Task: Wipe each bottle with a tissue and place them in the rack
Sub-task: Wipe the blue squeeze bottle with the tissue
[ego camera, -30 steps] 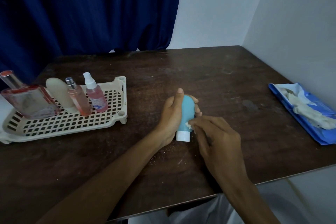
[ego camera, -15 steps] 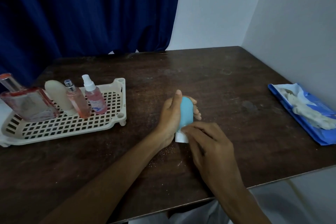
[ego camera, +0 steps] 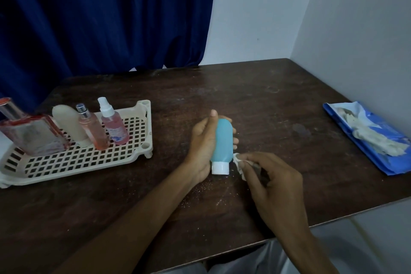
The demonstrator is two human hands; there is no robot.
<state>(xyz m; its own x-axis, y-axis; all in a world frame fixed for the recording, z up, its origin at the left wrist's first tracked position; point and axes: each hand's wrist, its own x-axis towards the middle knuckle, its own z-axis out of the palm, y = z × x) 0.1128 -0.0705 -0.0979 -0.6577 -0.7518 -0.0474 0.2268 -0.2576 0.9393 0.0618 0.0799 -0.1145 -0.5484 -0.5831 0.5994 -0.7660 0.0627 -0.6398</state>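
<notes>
My left hand (ego camera: 203, 147) grips the blue bottle (ego camera: 222, 142), thumb along its top and fingers curled behind it, with its white cap pointing toward me. Just right of the bottle's cap end, my right hand (ego camera: 273, 182) pinches a crumpled tissue (ego camera: 239, 161) against it. The rack (ego camera: 89, 160) stands well left of the bottle and holds four other bottles.
</notes>
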